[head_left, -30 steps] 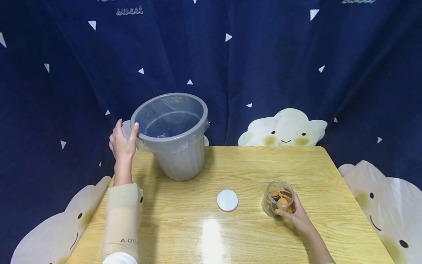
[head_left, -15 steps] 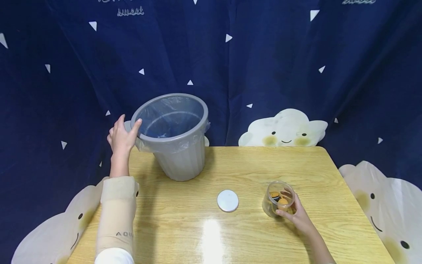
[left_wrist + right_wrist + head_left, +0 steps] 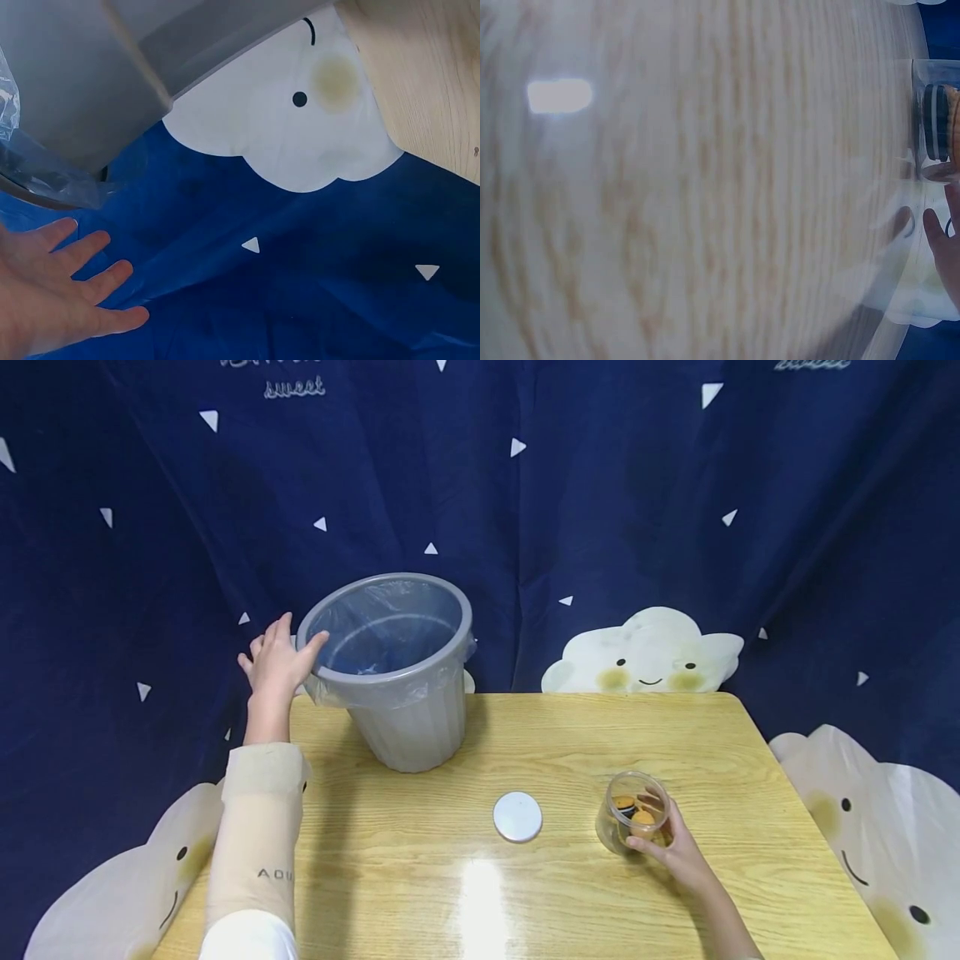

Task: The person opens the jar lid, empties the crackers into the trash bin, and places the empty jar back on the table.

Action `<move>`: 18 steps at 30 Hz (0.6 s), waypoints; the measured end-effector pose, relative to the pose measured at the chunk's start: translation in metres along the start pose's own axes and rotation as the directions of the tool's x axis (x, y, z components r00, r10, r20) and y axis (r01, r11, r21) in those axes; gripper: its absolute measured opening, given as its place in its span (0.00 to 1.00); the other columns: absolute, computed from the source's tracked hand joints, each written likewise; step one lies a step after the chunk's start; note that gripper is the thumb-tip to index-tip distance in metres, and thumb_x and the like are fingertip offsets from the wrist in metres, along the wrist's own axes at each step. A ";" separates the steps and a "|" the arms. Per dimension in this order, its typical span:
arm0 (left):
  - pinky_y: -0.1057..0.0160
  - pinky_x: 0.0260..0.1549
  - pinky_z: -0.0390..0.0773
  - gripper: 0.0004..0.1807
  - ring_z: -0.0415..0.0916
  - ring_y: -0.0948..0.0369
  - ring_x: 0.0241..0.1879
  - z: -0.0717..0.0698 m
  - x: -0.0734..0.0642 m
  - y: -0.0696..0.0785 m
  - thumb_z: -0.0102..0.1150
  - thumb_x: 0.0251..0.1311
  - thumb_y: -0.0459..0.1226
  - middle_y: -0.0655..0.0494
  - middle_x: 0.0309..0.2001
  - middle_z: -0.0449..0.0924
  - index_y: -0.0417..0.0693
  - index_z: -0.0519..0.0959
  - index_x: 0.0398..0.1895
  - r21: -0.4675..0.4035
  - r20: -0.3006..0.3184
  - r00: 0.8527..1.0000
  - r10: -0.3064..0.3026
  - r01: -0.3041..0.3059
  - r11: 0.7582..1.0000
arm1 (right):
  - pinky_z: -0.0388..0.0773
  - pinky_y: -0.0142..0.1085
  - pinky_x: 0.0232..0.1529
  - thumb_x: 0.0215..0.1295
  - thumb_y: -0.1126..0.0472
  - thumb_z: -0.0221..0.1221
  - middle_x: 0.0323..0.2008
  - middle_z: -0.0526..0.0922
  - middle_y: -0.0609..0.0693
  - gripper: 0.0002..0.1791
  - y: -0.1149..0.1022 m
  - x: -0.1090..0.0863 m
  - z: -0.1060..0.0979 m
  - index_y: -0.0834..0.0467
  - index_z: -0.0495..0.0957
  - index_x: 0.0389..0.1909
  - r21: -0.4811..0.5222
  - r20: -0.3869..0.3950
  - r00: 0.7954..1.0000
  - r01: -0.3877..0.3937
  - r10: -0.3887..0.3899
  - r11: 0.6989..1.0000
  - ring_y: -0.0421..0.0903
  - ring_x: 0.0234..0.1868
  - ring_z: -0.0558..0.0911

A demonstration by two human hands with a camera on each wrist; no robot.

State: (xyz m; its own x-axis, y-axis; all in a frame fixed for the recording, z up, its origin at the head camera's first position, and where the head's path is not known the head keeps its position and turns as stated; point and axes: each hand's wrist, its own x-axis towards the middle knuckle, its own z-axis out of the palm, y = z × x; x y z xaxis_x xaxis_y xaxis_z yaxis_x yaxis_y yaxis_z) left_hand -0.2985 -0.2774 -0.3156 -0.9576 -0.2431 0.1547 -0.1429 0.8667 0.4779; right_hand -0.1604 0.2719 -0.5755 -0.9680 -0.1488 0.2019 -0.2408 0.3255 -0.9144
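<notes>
Navy cloud-printed curtain (image 3: 600, 527) hangs behind a yellow wood-grain bench (image 3: 420, 860). Back left stands a ribbed grey plastic bin (image 3: 412, 735), its clear film liner (image 3: 390, 695) folded over the rim (image 3: 375, 678), presumably to stop it slipping in. Beside that rim the left grip (image 3: 274, 665) is spread, contact unclear. At right, the right grip (image 3: 681, 852) curls round a transparent round jar (image 3: 609, 828) of orange and black pieces (image 3: 642, 818), likely steadying it; a flat white disc (image 3: 517, 817) lies between.
</notes>
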 end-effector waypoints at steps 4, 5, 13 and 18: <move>0.32 0.58 0.31 0.46 0.38 0.36 0.66 -0.002 0.002 0.001 0.39 0.59 0.63 0.39 0.70 0.44 0.46 0.43 0.72 0.035 0.010 1.000 0.002 -0.002 0.999 | 0.57 0.17 0.52 0.51 0.69 0.64 0.61 0.63 0.63 0.48 0.001 0.000 0.000 0.61 0.46 0.69 0.003 -0.004 1.000 0.011 -0.011 1.000 0.33 0.59 0.63; 0.33 0.58 0.30 0.46 0.38 0.36 0.66 -0.002 0.003 0.001 0.40 0.59 0.62 0.39 0.70 0.44 0.45 0.43 0.72 0.043 0.012 1.000 0.001 -0.002 0.999 | 0.57 0.17 0.52 0.51 0.69 0.64 0.61 0.63 0.64 0.48 0.001 0.001 0.000 0.61 0.46 0.69 0.003 -0.003 1.000 0.014 -0.014 1.000 0.34 0.59 0.63; 0.32 0.58 0.27 0.42 0.36 0.35 0.66 -0.003 0.008 0.004 0.40 0.62 0.56 0.36 0.70 0.42 0.44 0.40 0.72 0.107 0.032 0.999 0.004 -0.008 0.994 | 0.57 0.16 0.52 0.51 0.69 0.64 0.60 0.63 0.65 0.47 0.000 0.000 0.000 0.62 0.46 0.68 -0.010 -0.005 1.000 0.011 -0.011 1.000 0.40 0.59 0.64; 0.32 0.58 0.28 0.41 0.35 0.35 0.66 -0.002 0.014 0.006 0.40 0.63 0.54 0.35 0.69 0.43 0.43 0.41 0.71 0.179 0.039 0.999 0.024 -0.031 0.983 | 0.57 0.15 0.51 0.51 0.69 0.64 0.61 0.63 0.64 0.47 0.001 0.000 0.001 0.62 0.46 0.68 -0.027 -0.004 1.000 0.003 -0.003 1.000 0.41 0.59 0.64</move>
State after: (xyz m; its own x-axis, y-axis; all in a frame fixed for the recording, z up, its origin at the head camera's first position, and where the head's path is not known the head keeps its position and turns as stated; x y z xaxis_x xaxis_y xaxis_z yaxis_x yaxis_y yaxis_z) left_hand -0.3124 -0.2767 -0.3089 -0.9697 -0.2051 0.1326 -0.1559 0.9378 0.3102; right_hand -0.1608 0.2714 -0.5764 -0.9677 -0.1458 0.2058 -0.2451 0.3505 -0.9039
